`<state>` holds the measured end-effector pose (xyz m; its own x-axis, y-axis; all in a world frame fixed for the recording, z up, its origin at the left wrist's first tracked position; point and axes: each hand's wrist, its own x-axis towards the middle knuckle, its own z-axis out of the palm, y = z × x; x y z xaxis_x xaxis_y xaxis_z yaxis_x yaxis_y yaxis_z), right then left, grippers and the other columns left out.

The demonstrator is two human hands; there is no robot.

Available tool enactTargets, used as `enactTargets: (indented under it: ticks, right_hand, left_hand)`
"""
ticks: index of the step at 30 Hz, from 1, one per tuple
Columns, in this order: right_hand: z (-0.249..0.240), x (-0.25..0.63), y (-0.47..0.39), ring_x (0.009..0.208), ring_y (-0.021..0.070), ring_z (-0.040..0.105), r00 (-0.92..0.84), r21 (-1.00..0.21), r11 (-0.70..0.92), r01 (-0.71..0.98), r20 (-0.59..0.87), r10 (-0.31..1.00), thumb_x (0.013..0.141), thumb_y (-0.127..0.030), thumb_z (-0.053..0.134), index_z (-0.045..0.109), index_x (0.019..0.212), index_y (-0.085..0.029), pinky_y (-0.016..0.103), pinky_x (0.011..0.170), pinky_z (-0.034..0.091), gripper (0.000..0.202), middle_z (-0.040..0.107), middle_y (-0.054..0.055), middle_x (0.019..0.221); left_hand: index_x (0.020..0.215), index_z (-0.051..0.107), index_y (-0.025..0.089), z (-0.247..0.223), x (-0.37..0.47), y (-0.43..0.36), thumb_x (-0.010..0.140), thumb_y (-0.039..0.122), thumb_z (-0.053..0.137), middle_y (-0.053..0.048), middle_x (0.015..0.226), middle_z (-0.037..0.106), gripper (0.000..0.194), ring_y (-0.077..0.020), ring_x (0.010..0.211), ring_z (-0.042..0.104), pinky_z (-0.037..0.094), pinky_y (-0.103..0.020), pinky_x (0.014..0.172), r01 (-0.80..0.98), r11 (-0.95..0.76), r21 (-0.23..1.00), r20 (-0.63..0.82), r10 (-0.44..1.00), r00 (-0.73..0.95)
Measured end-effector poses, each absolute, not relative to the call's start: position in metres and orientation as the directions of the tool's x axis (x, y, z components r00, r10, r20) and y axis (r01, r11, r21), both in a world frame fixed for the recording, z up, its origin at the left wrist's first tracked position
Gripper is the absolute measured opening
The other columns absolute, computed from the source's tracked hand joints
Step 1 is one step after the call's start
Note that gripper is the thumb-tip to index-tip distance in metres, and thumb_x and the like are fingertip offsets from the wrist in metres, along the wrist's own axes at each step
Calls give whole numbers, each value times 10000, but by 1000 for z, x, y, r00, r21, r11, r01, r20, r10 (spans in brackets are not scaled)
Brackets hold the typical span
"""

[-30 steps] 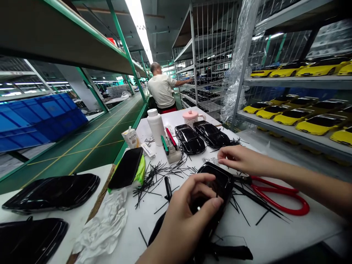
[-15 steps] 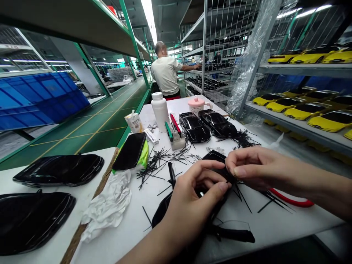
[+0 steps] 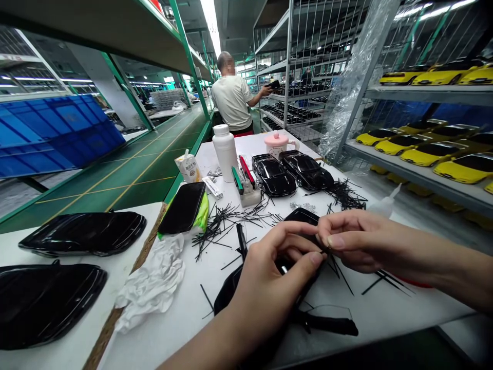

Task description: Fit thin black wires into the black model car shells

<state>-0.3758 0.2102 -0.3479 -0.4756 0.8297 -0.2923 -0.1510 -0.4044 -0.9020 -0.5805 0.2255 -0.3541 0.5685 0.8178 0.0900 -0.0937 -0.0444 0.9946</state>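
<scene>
Black car body (image 3: 301, 216), left hand (image 3: 271, 267), right hand (image 3: 365, 244) half-curled over it, hold unclear, white tabletop (image 3: 389, 308) running to edge (image 3: 435, 322)

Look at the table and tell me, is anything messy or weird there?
A bit messy: thin black strips lie scattered across the white table, and some white paper is all crumpled near the phone. I see no spill.

Metal racks (image 3: 287, 67) beneath strip lighting (image 3: 211, 25)
</scene>
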Motion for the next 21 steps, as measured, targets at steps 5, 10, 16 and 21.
enactTargets:
  ticks: [5,10,16,21]
  right_hand:
    - [-349,-376,210,458,33,192,-456,-907,-391,-155,-285,843,818,-387,774,598,814,-164,170,411,139,284,301,-104,523]
    - [-350,-376,211,462,32,192,-477,-899,-410,-153,-296,828,826,-378,768,590,819,-166,165,414,134,277,302,-103,529]
    - [-352,-377,211,470,36,189,-491,-905,-402,-141,-289,822,853,-387,744,575,824,-174,164,417,140,274,286,-106,535]
    - [-358,-376,210,489,42,222,-435,-957,-278,-81,-217,874,835,-460,755,550,871,-189,177,415,162,342,366,-86,610]
  left_hand:
    - [1059,640,180,-353,-580,226,870,170,697,13,807,700,198,-84,743,629,485,-184,716,-94,-43,995,89,819,567]
    - [1050,642,178,-354,-580,226,871,177,693,4,811,702,185,-96,744,631,487,-201,720,-82,-48,995,86,826,557]
    - [1069,628,180,-354,-580,226,880,193,688,6,812,703,199,-91,736,630,480,-197,704,-82,-49,995,87,819,567]
    - [1076,618,183,-355,-581,227,875,178,686,11,805,700,213,-84,707,618,481,-200,698,-58,-51,997,75,824,562]
